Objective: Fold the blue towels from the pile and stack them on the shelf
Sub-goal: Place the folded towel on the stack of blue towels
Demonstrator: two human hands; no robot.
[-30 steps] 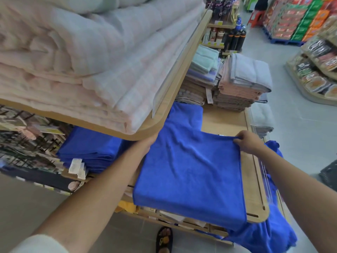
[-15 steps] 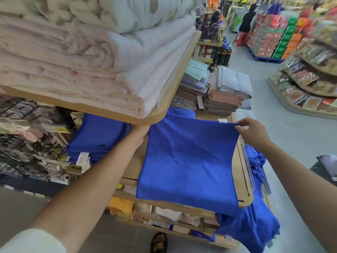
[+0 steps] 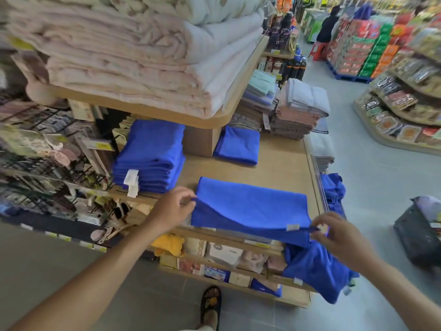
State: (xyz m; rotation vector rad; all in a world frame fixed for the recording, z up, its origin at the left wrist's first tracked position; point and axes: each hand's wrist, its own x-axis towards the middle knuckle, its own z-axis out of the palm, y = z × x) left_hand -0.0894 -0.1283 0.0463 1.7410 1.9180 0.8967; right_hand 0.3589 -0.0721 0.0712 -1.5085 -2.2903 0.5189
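A blue towel (image 3: 250, 206), folded over on itself, lay flat on the front of the wooden shelf (image 3: 281, 168), its near edge reaching the shelf's lip. The left hand (image 3: 171, 209) held the towel's left corner, with the fingers (image 3: 183, 194) and thumb pinching the top layer and lifting it slightly. The right hand (image 3: 338, 232) held the near right corner beside a small white tag (image 3: 292, 227); its fingers (image 3: 322, 218) were curled and pinching the cloth there.

To the left on the same shelf stood a stack of folded blue towels (image 3: 148, 158), well apart from the one being handled. A single folded blue towel (image 3: 238, 145) lay farther back. A loose pile of blue towels (image 3: 315, 266) hung over the shelf's front right corner, just under the right hand.

An upper shelf (image 3: 241, 91) carried thick pale pink blankets (image 3: 133, 56). Behind it sat stacked pink and grey towels (image 3: 298, 111). A sandalled foot (image 3: 211, 304) stood on the grey floor below.
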